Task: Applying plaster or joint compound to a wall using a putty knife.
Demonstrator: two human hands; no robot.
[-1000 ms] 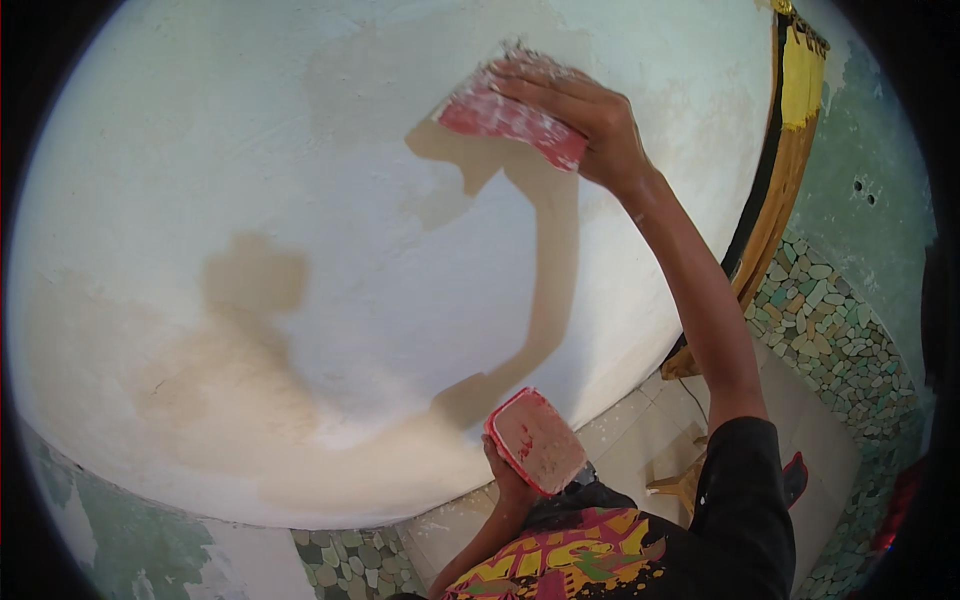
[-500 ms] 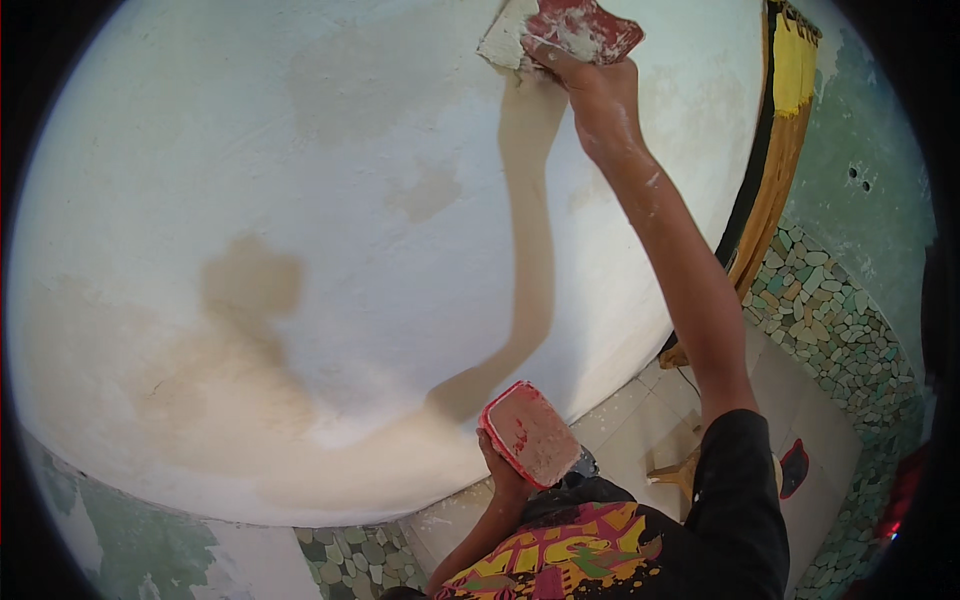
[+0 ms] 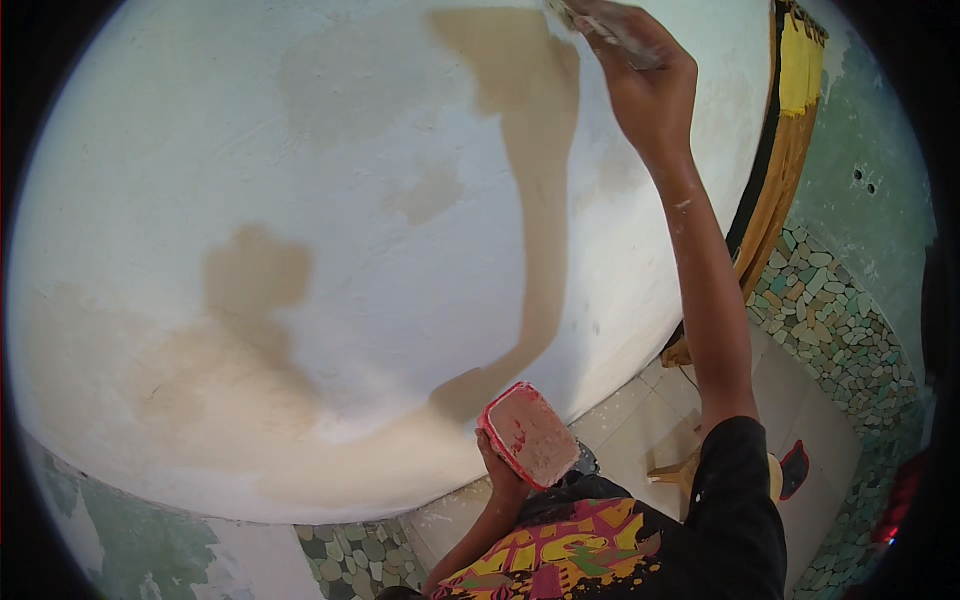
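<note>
So the right hand [image 3: 655, 85] has its fingers clamped on a scraper [image 3: 600, 27], high up by the white wall [image 3: 380, 290] (it's nearly edge-on, so I can't tell if it's touching). The left hand [image 3: 505, 472] has its fingers gripping a red-rimmed tub [image 3: 530, 436], low down in front of the wall. Right of the wall there's a yellow cloth [image 3: 800, 70] hanging by some wooden trim [image 3: 783, 175].

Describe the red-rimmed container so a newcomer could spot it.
Find the huge pale wall, then the printed dark shirt below it. Just above the shirt, the left hand holds the container; a red rim framing its pinkish-beige surface sets it apart.
</note>
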